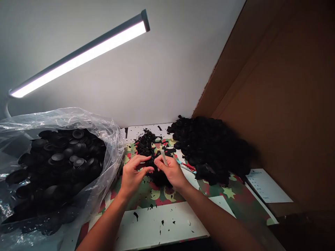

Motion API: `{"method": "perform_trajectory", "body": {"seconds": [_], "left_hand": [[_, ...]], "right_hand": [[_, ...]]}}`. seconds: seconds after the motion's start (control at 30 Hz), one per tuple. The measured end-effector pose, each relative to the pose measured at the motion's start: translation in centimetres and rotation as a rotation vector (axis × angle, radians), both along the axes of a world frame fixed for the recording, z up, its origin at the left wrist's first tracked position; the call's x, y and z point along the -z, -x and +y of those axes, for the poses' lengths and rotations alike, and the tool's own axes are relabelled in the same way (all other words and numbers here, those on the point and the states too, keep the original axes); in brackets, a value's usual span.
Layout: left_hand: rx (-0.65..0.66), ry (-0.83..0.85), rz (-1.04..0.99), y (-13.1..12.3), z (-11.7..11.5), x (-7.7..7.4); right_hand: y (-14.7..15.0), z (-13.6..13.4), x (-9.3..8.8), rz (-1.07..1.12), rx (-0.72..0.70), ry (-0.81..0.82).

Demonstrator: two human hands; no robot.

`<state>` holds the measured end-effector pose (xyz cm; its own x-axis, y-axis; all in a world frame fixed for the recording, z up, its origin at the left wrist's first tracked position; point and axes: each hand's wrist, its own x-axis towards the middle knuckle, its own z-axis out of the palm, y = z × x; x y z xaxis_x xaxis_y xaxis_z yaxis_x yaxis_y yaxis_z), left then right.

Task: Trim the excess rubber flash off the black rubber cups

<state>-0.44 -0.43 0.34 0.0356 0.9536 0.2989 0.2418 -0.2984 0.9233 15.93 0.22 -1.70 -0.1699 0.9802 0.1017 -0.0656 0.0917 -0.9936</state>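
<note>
A pale wall fills the background, and a brown cardboard panel leans in along the right side. A clear plastic bag stands open on the left, loaded with round black parts, some showing stepped rings. A camouflage-patterned cover with stars and moons lies beneath the work, and a large pile of black pieces rests at its right, near the cardboard, its far edge lost in shadow. A lit bar lamp slants over the bag. A white board lies at the near edge, dotted with black bits. Both hands work at the middle of the cover, close together. The right hand grasps a pale stick, which points up and away between thumb and fingers. The left hand curves its thumb and fingers about a small dark piece, just beside the right fingertips; whether it grips the piece I cannot tell, as black lies behind. A printed sheet lies at far right. Just beyond the hands sits a heap of black shavings. A red-handled tool lies just right of the right hand.
</note>
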Motion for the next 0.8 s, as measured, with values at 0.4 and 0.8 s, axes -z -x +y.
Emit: {"method": "perform_trajectory", "body": {"seconds": [0.4, 0.8], "left_hand": [[-0.068, -0.136, 0.132, 0.9, 0.0, -0.3], [-0.011, -0.497, 0.322, 0.5, 0.0, 0.1]], "right_hand": [[-1.0, 0.1, -0.2, -0.314, 0.135, -0.428], [-0.7, 0.0, -0.1, -0.748, 0.221, -0.943]]}}
